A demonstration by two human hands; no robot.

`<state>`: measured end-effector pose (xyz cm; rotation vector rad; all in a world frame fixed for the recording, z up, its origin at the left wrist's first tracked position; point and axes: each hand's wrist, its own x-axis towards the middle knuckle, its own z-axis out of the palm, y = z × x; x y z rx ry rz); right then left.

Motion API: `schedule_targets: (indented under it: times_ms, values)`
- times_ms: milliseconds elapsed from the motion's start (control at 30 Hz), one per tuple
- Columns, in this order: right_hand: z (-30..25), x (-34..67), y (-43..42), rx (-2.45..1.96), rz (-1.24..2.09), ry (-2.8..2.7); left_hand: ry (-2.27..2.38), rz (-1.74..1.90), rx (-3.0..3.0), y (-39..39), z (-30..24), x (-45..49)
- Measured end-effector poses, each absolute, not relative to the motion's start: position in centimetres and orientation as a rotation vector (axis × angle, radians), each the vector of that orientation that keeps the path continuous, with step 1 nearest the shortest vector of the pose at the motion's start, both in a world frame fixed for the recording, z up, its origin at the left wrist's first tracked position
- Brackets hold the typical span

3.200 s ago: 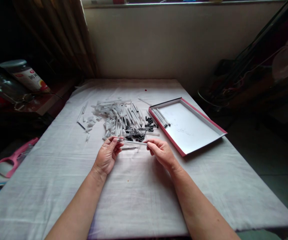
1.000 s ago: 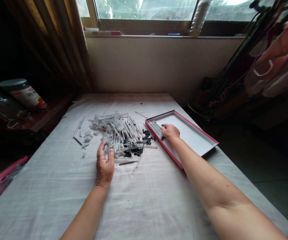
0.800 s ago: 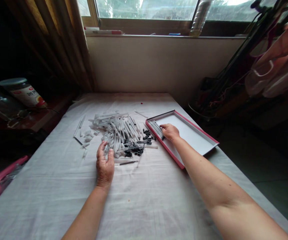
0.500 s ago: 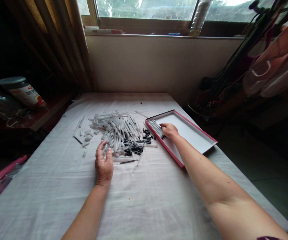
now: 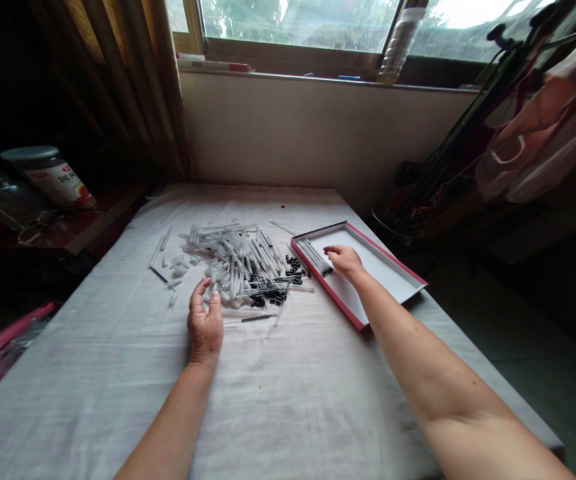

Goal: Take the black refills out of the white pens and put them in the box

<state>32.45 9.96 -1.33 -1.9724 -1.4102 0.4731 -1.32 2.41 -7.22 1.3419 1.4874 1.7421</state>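
My left hand (image 5: 205,323) rests on the cloth at the near left of the pile, its thumb and fingers apart and nothing between them. The pile holds many clear pen barrels (image 5: 238,257), white caps (image 5: 177,268), black pen plugs (image 5: 295,268) and thin black-inked refills (image 5: 259,317). To the right lies a shallow red-rimmed box lid (image 5: 341,310) with a white inside. Several assembled pens (image 5: 313,257) lie side by side at its left end. Just right of those pens, over the lid, my right hand (image 5: 345,260) is empty, its fingers loosely extended.
A white cloth covers the table (image 5: 258,427). One tiny red bit (image 5: 283,207) lies toward the back. A lidded jar (image 5: 53,177) stands on a dark surface at left, above pink-handled scissors (image 5: 8,350). A plastic bottle (image 5: 401,47) is on the windowsill.
My right hand has drawn slightly right, away from the pens in the lid, leaving them lying there. My left hand has stayed by the pile. The view has tilted slightly.
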Motion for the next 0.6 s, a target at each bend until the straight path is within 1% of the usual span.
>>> schedule_targets:
  times_ms: [133,200,267,400,500,600]
  values:
    - [0.4,28.9,7.2,-1.880,0.340,-1.563,1.488,1.730,1.284,2.5,-7.4,-1.4]
    - [1.1,26.6,5.4,-1.848,0.234,-1.851,1.479,1.724,1.265,2.5,-7.5,-1.5]
    - [1.5,24.7,3.6,-1.992,0.193,-2.052,1.474,1.714,1.259,2.6,-7.6,-1.6]
    - [1.5,22.8,1.2,-2.370,0.157,-2.122,1.460,1.706,1.259,2.5,-7.6,-1.6]
    - [1.3,22.8,0.5,-2.463,0.176,-2.119,1.463,1.704,1.265,2.4,-7.4,-1.4]
    - [1.4,23.2,0.1,-2.461,0.191,-2.145,1.481,1.693,1.291,2.1,-6.9,-1.1]
